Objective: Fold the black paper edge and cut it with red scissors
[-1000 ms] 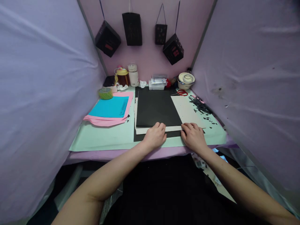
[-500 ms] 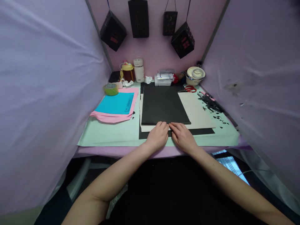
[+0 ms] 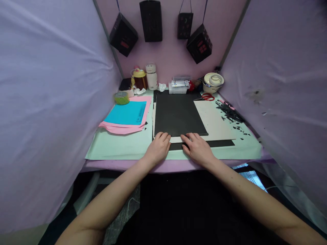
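Observation:
A sheet of black paper [image 3: 178,114] lies over a larger off-white board [image 3: 217,119], which rests on another black sheet [image 3: 217,143]. At the left part of the paper's near edge, my left hand [image 3: 158,148] is closed with bent fingers on that edge; its thumb side is low and partly hidden. My right hand [image 3: 198,148] touches the middle of the same edge with its fingertips, its thumb apart from the fingers. A strip of off-white board shows between the two hands.
Blue sheets [image 3: 125,113] on pink ones [image 3: 114,128] lie left, with a tape roll [image 3: 122,98] at their far corner. Red scissors [image 3: 207,97] and black paper scraps [image 3: 231,112] lie right. Behind stand a white bottle [image 3: 152,78], a pen box [image 3: 178,89] and a lidded bowl [image 3: 213,83].
My left hand has slid left along the near edge of the black paper, away from my right hand. My right hand has stayed nearly in place, its fingers a little more apart.

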Tool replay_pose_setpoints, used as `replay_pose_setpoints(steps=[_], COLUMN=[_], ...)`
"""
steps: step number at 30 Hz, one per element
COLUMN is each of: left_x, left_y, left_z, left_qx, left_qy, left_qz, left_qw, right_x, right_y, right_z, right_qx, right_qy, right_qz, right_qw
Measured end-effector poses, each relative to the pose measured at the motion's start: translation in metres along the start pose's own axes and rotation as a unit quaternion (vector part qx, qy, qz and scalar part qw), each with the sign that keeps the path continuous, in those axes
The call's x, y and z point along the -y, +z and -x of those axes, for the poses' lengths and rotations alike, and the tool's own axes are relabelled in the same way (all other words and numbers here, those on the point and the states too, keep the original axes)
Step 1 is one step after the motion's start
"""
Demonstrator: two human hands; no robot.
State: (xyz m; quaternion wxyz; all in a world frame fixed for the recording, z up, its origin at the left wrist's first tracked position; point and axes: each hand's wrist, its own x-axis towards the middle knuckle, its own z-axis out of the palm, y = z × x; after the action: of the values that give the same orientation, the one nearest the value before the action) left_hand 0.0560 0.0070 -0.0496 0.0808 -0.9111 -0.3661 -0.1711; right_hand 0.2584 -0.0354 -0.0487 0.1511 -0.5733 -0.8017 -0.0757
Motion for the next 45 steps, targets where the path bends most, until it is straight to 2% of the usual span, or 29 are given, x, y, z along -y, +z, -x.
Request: replay_pose_setpoints(steps=[6, 10, 13, 17, 20, 22, 24, 26, 31, 37, 45], left_x=[-0.017, -0.037, -0.042, -0.031, -0.012, 0.001, 0.01, 0.015, 0.015, 0.018, 0.023], left_y=[0.0, 0.006, 0.009, 0.003, -0.009, -0.016, -0.019, -0.019, -0.016, -0.017, -0.006], left_z=[-0.009, -0.018, -0.02, -0.025, -0.034, -0.041, -0.047, -0.05, -0.049, -0.047, -0.052], left_qx=[-0.013, 0.015, 0.029, 0.04, 0.058, 0.095, 0.141, 0.165, 0.168, 0.166, 0.165], left_qy=[-0.003, 0.005, -0.007, -0.04, -0.115, -0.16, -0.178, -0.182, -0.192, -0.208, -0.2], left_qz=[-0.016, -0.02, -0.01, 0.044, 0.055, 0.051, 0.057, 0.066, 0.072, 0.078, 0.09], left_qw=[1.0, 1.0, 1.0, 0.997, 0.99, 0.981, 0.972, 0.967, 0.964, 0.961, 0.962], right_x=[0.0, -0.002, -0.003, -0.005, -0.009, -0.013, -0.017, -0.019, -0.015, -0.015, -0.012], right_y=[0.001, 0.004, 0.004, -0.004, -0.01, -0.011, -0.009, -0.005, 0.004, 0.01, 0.01], right_z=[0.0, 0.002, 0.002, -0.005, -0.014, -0.022, -0.031, -0.041, -0.061, -0.067, -0.071], right_qx=[0.0, -0.003, -0.001, 0.012, 0.029, 0.039, 0.048, 0.06, 0.109, 0.129, 0.145], right_qy=[-0.005, -0.007, -0.01, -0.006, -0.002, 0.003, 0.017, 0.046, 0.118, 0.139, 0.161], right_qz=[0.02, 0.012, 0.008, -0.004, -0.013, -0.032, -0.074, -0.124, -0.169, -0.184, -0.166], right_qw=[1.0, 1.0, 1.0, 1.0, 0.999, 0.999, 0.996, 0.989, 0.972, 0.964, 0.962])
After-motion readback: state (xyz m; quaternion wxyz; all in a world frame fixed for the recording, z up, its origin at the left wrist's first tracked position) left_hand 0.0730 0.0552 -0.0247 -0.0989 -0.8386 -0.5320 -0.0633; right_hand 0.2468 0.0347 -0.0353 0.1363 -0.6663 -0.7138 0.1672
